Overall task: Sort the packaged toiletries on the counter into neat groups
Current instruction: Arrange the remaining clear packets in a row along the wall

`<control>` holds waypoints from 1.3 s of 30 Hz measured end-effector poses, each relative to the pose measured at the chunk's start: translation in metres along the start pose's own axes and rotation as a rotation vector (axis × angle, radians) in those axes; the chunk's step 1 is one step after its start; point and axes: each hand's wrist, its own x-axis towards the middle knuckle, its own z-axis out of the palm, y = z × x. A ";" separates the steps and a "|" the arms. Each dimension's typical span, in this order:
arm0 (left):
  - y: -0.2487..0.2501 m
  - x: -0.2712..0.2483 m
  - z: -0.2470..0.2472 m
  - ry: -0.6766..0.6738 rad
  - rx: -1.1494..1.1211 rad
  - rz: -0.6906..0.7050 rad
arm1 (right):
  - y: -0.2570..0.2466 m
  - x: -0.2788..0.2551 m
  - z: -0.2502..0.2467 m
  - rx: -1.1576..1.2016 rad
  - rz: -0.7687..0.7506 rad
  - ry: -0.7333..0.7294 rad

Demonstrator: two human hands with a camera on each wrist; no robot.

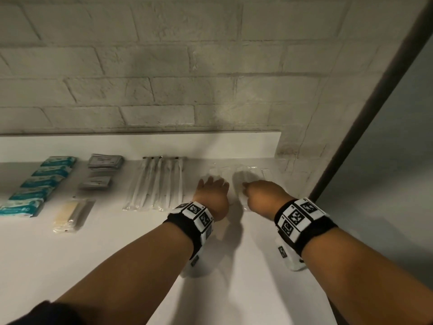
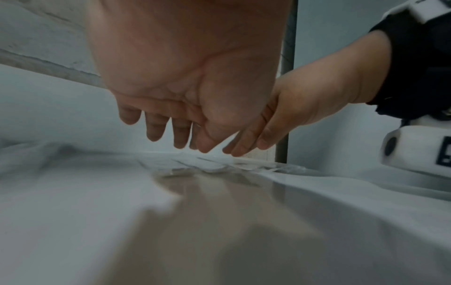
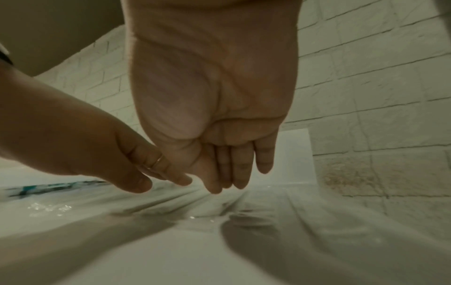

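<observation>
your counter (image 1: 117, 266), white, carries the sorted rows. at its 1 o'clock corner lie the clear packets (image 1: 236, 174), near-invisible film, long axes running 12 to 6; their edges and number are hard to make out. your left hand (image 1: 212, 195) and right hand (image 1: 264, 198) hover just over them, fingers straight, released, grasping nothing.
</observation>
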 end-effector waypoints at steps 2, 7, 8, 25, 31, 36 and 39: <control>0.005 0.001 0.001 -0.036 0.030 0.015 | 0.001 -0.005 0.001 -0.018 -0.001 -0.035; 0.009 0.002 0.002 -0.053 0.054 0.004 | 0.001 -0.007 0.004 -0.004 -0.016 -0.046; 0.010 0.002 0.001 -0.054 0.064 0.004 | 0.002 -0.007 0.004 0.002 -0.018 -0.047; 0.058 0.006 -0.010 -0.057 0.073 0.160 | 0.042 -0.017 0.010 0.094 0.137 0.013; 0.078 0.013 -0.003 -0.078 0.064 0.210 | 0.060 -0.024 0.008 0.041 0.204 -0.051; 0.078 0.014 0.000 -0.055 0.049 0.196 | 0.060 -0.026 0.011 0.060 0.194 -0.043; 0.078 0.015 0.000 -0.056 0.037 0.193 | 0.062 -0.025 0.012 0.072 0.190 -0.047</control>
